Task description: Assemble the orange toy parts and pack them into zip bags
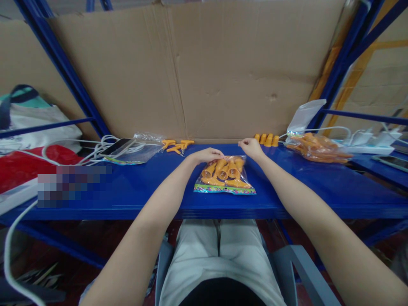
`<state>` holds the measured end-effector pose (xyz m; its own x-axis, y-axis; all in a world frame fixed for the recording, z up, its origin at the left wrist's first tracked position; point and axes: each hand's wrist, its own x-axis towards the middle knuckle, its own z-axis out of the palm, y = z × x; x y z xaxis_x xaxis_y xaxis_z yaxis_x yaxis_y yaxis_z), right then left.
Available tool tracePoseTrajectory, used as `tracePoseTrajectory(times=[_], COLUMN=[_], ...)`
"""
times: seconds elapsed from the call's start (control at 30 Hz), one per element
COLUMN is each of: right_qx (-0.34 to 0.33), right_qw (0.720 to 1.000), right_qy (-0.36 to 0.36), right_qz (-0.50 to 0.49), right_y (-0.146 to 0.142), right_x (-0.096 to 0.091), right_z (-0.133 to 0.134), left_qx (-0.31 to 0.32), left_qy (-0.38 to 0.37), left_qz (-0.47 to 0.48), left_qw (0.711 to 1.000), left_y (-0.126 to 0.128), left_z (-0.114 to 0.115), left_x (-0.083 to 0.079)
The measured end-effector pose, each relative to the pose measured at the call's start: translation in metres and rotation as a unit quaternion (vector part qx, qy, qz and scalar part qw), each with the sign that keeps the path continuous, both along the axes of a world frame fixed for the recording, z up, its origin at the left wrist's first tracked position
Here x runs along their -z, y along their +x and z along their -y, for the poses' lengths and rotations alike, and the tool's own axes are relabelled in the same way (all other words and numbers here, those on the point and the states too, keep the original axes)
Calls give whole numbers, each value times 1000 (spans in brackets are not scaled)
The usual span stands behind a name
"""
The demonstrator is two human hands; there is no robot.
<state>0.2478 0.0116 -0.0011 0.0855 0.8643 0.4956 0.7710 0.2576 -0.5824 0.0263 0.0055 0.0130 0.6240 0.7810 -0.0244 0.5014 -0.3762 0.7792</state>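
Note:
A clear plastic bag (239, 183) with a colourful printed strip along its near edge lies flat on the blue table. Inside it are several orange plastic pieces (223, 173), some with round open ends. My left hand (208, 155) is closed at the bag's far edge, its fingertips pinching the plastic. Just past the bag's far right corner is my right hand (251, 148), fingers drawn together in a pinch and apart from the bag. Anything between those fingertips is too small to make out. Several orange cup-shaped pieces (267, 140) stand in a row right of that hand.
Orange T-shaped handles with metal spirals (176, 146) lie at the back. On the left are flat clear bags (143, 152), a phone (116, 146), white cables and a red bag (35, 163). Another filled bag (315, 146) and a power strip (366, 148) sit right.

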Motion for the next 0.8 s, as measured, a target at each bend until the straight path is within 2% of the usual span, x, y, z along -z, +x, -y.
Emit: tracePoseTrajectory(times=[0.23, 0.37, 0.47, 0.57, 0.8], right_qx=[10, 11, 1, 10, 11], right_qw=[999, 991, 973, 954, 935], right_qy=[-47, -112, -165, -179, -220], right_qz=[3, 72, 162, 239, 277], right_y=[4, -3, -12, -23, -42], right_x=[-2, -2, -4, -7, -18], right_z=[1, 7, 14, 22, 47], left_qx=[31, 53, 55, 67, 81], left_qy=[2, 16, 36, 66, 92], left_qz=[-10, -14, -11, -2, 34], left_qw=[999, 998, 998, 996, 992], left_y=[10, 13, 12, 12, 17], left_z=[9, 11, 7, 3, 5], left_x=[-3, -2, 2, 5, 7])
